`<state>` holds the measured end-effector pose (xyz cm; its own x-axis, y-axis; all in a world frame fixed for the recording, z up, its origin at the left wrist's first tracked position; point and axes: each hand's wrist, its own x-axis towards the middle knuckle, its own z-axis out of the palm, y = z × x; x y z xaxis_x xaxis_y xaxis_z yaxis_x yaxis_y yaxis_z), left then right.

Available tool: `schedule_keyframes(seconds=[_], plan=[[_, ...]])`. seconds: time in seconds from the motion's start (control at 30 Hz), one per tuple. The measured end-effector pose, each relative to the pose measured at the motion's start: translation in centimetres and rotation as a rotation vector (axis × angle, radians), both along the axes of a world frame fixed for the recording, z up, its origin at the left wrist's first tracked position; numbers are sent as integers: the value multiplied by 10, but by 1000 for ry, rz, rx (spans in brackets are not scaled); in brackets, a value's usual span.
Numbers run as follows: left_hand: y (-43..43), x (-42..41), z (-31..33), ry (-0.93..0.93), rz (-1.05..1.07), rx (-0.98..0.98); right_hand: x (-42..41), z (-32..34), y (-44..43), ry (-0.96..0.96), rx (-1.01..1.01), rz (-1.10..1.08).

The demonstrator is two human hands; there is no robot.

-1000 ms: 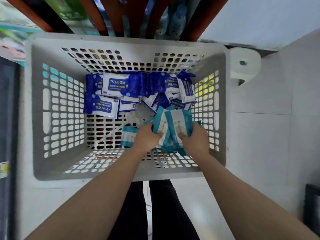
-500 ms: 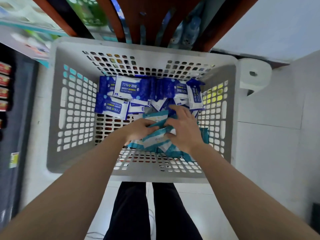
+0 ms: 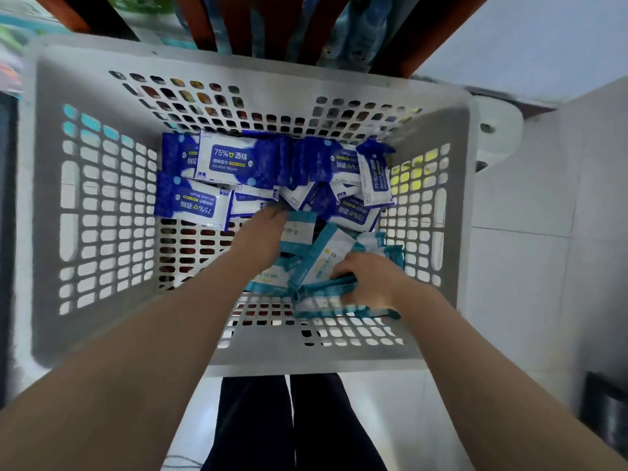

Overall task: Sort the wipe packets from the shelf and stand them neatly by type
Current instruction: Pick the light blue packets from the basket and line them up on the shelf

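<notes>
**Both hands in basket, teal pkts at near-right corner**

Grey perforated plastic basket (image 3: 306, 363) fills most of the view, seen from above. Holes run through its walls and base; light and colours show through them.

Blue-and-white wipe pkts (image 3: 231, 158), printed "75%", lie packed along the far wall, some flat, some on edge, a few upside down. Teal-and-white wipe pkts (image 3: 326, 256) sit in a loose heap at the near-right of the base, overlapping each other at odd angles, touching the nearest blue ones. Left part of the base is bare mesh.

Left hand (image 3: 261, 239) lies over the heap's left side, back up, fingertips at the seam btwn teal and blue pkts. Fingers are blurred, so can't tell if its grip is clamped on a pkt or just laid on top. Right hand (image 3: 370, 280) is at the heap's near edge, grip closed: fingers curled round the edges of several teal pkts.

Room: white tiled floor (image 3: 509, 283) to the right, pale wall above it. Red-brown shelf posts (image 3: 204, 22) rise beyond the basket's far rim, w/ blurred goods behind. A white rounded fitting (image 3: 492, 130) w/ a hole sits just beside the far-right corner. Dark-trousered legs (image 3: 255, 423) show below the near rim. A dark boxy object (image 3: 608, 423) is at the lower-right edge, unclear what.
</notes>
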<state>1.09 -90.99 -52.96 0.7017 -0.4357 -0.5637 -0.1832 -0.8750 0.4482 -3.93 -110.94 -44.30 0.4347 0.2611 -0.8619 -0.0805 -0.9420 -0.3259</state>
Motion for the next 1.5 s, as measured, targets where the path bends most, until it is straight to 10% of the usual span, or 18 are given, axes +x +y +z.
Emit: schedule_keyframes(seconds=[0.3, 0.47, 0.63, 0.9, 1.1, 1.5], plan=[[-10, 2, -14, -220, -285, 405, -1, -7, -9, 53, 22, -137], [3, 9, 10, -115, 90, 178, 0, -5, -7, 53, 8, -144], [-11, -1, 53, 477, 652, -365, -1, 3, -11, 65, -8, -146], [-36, -14, 70, 223, 632, -222, -5, 13, -24, 49, -19, -151], [-42, -35, 57, 668, 415, -71, -11, 15, -26, 15, -18, -139], [-39, -52, 69, 589, 645, -117, -21, 12, -30, -71, 0, -233]])
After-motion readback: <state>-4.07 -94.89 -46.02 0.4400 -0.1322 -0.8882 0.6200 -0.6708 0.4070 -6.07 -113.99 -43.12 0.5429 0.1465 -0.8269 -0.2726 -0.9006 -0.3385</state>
